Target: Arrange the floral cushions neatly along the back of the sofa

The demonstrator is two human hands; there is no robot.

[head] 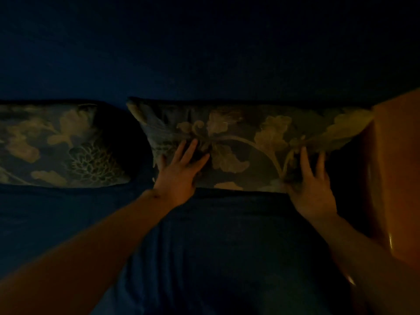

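Note:
The scene is very dim. Two floral cushions stand against the dark blue sofa back. The right cushion, grey-green with pale flowers, leans upright at the centre. My left hand lies flat with fingers spread on its lower left part. My right hand presses its lower right edge, fingers curled into the fabric. The left cushion, same pattern, stands apart at the left with a dark gap between the two.
The dark blue sofa seat stretches below the cushions. A glossy orange-brown armrest or side panel rises at the right, touching the right cushion's corner. Above the cushions is the dark blue sofa back.

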